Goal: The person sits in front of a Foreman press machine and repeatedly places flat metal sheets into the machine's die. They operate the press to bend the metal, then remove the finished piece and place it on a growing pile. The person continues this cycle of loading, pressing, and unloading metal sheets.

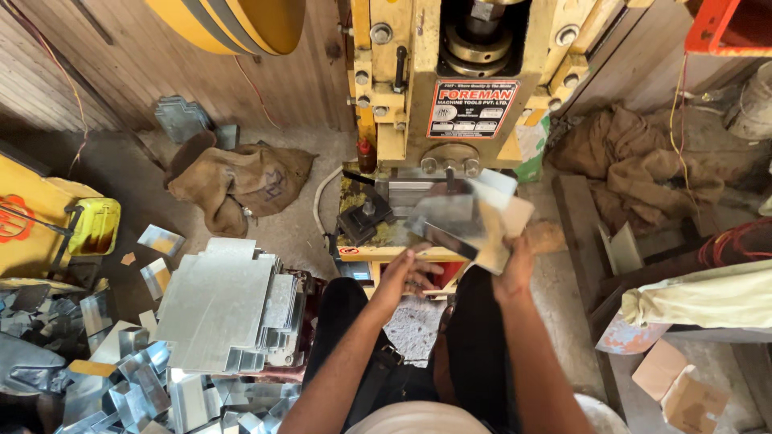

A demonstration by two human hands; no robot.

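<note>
- Head view: right hand (515, 269) pinches a bent metal sheet (466, 221) by its lower edge, lifted just before the press (450, 88), clear of the die.
- Left hand (406, 273) hangs beside it, fingers loosely spread, empty.
- Stack of blanks (221, 301) lies left, within reach.

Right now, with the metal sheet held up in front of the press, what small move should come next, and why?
Probably lower the sheet onto the press bed. The right hand holds it tilted above the bed, not yet resting there, while the left hand is open at the bed's front edge and could steady it.
</note>
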